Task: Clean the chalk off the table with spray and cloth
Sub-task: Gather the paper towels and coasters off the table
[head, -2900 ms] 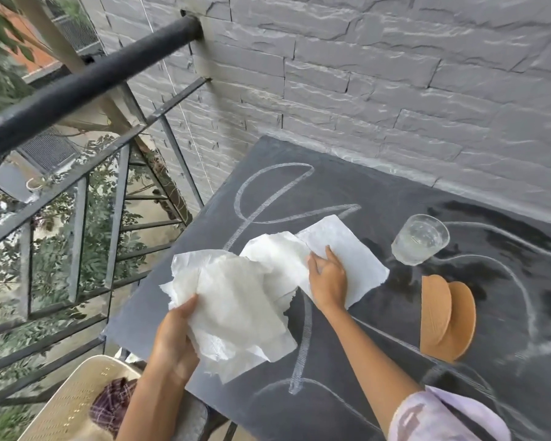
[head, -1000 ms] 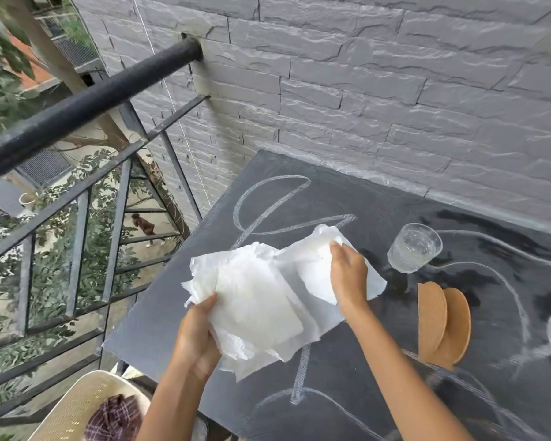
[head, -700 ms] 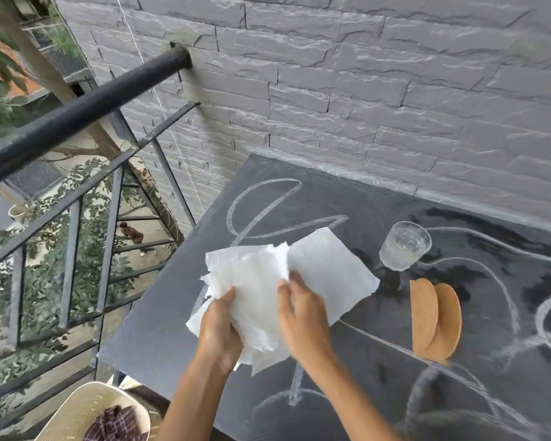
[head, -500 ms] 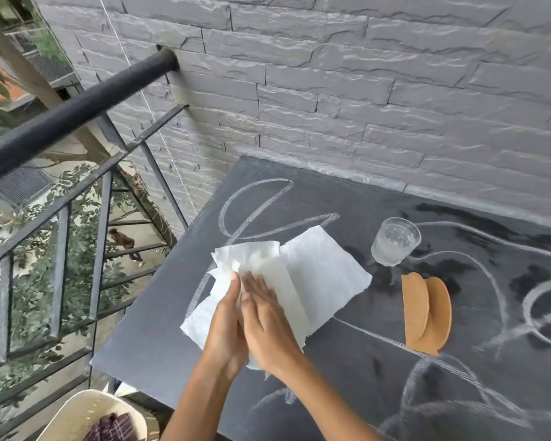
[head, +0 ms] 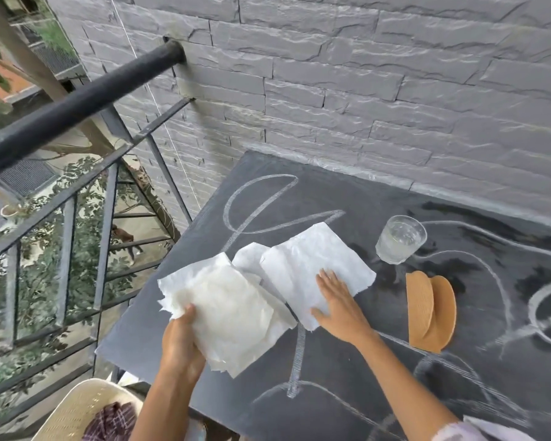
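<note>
A dark slate table [head: 347, 386] carries white chalk loops [head: 252, 205] and wet dark patches. My left hand [head: 180, 342] grips a stack of crumpled white paper towels [head: 229, 310] lifted over the table's left part. A flat white paper sheet [head: 303, 265] lies on the table to the right of the stack. My right hand [head: 337, 300] rests palm down on that sheet, fingers spread. No spray bottle is in view.
A glass of water [head: 400, 238] stands right of the sheet. Two round cork coasters [head: 430, 313] lie overlapped near it. A grey brick wall [head: 363, 90] backs the table. A black railing [head: 77, 103] runs left. A cream basket [head: 74, 412] with plaid cloth sits below.
My hands were together bunching the towels. They have parted: the left hand holds the stack at the left, and the right hand has moved right and flattened onto the single sheet.
</note>
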